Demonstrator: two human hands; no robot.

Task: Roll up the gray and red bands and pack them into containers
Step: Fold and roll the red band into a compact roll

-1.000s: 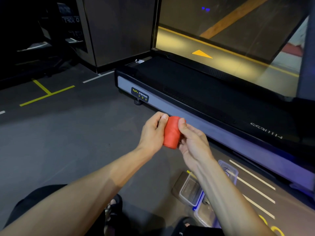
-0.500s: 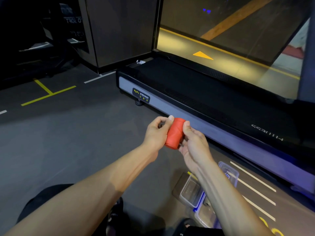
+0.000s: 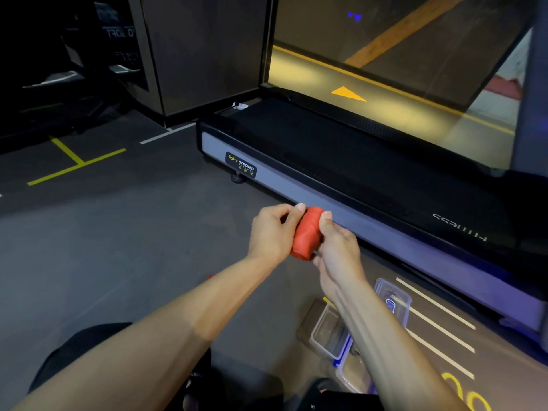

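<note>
red band (image 3: 307,232), rolled into a thick cylinder, is held up between both hands over the dark floor (image 3: 124,232), just in front of the treadmill (image 3: 341,185) edge. compared with a second ago, the roll has been tipped: its top end now leans further away and to the right, and less of its side is covered. the left hand (image 3: 271,232) is curled round the roll's left side, thumb tip pressed at the upper end; the right hand (image 3: 338,247) is clamped on the right side, thumb laid along the top. both sets of fingers are closed on the roll, none spread. the hands have barely shifted in place; only a small turn of the roll between the fingers is seen, as if the last wrap were being tightened or smoothed.

no loose tail can be made out, so the rolling of this band is judged to be all but finished. clear containers (image 3: 329,336) lie on the floor below the right forearm, one lid (image 3: 393,298) beside them; whether any is already filled cannot be told, since the arm hides much of them. no gray band is seen in view. packing is judged to be the step due next: the roll would have to be kept squeezed while lowered, since a band of this kind is likely to spring open once the grip is eased.
</note>
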